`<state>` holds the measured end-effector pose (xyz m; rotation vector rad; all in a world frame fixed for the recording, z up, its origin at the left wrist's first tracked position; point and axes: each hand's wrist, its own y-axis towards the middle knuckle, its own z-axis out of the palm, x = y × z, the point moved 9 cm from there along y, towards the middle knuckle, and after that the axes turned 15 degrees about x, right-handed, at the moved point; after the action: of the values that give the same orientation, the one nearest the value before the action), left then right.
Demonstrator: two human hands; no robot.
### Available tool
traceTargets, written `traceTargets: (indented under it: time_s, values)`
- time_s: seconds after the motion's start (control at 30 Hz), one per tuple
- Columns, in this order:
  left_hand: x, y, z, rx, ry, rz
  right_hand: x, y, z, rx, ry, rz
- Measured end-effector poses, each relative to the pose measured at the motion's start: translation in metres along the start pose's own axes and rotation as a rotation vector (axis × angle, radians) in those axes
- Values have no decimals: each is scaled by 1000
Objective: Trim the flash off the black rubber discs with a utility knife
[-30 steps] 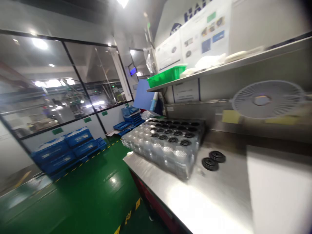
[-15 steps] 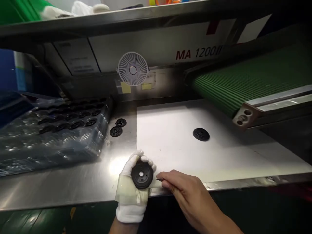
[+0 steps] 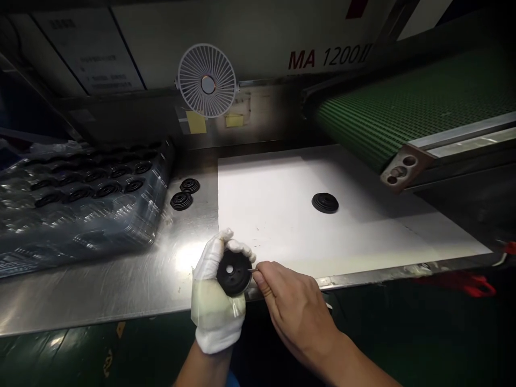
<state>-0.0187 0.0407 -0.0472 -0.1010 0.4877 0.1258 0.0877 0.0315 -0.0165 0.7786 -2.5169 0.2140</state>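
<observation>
My left hand (image 3: 213,293), in a white glove, is closed round a black round rubber part (image 3: 234,272) with a centre hole, held at the steel bench's front edge. My bare right hand (image 3: 288,303) pinches a thin pointed tool (image 3: 253,270) whose tip touches the part's right rim. Another black round part (image 3: 324,202) lies on the white sheet (image 3: 282,226). Two more black parts (image 3: 184,193) sit on the bare steel just left of the sheet.
A stack of clear plastic trays (image 3: 76,204) holding several black parts fills the bench's left side. A green conveyor belt (image 3: 403,107) slopes down at the right. A small white fan (image 3: 207,80) stands at the back wall. Red-handled scissors (image 3: 471,282) lie low right.
The view swung from the room to the bench, then dipped slightly. My hands came into view holding the black part, and my right hand moved the tool tip onto its rim.
</observation>
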Motion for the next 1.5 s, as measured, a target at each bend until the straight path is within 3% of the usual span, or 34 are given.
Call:
traceTargets:
  time_s: [0.43, 0.53, 0.63, 0.7, 0.9, 1.17, 1.37, 1.5]
  values:
    - [-7, 5, 3, -69, -37, 120, 12, -2, 12, 33, 151, -18]
    - [-8, 3, 4, -59, 37, 19, 13, -2, 7, 66, 184, -36]
    - [-4, 0, 7, 22, 48, -155, 14, -1, 3, 133, 201, -83]
    - [-4, 1, 9, 66, 28, -187, 12, 0, -1, 135, 189, -89]
    - [-2, 8, 9, -3, -32, -67, 0, 0, -5, 14, 87, -8]
    - [-6, 9, 3, -86, -44, 46, 10, -4, 7, -16, 49, 3]
    - [-10, 9, 6, -80, -18, 142, 19, -3, 9, -31, 44, -28]
    - [-6, 9, 11, 27, 90, -60, 16, -3, 4, -15, 76, -51]
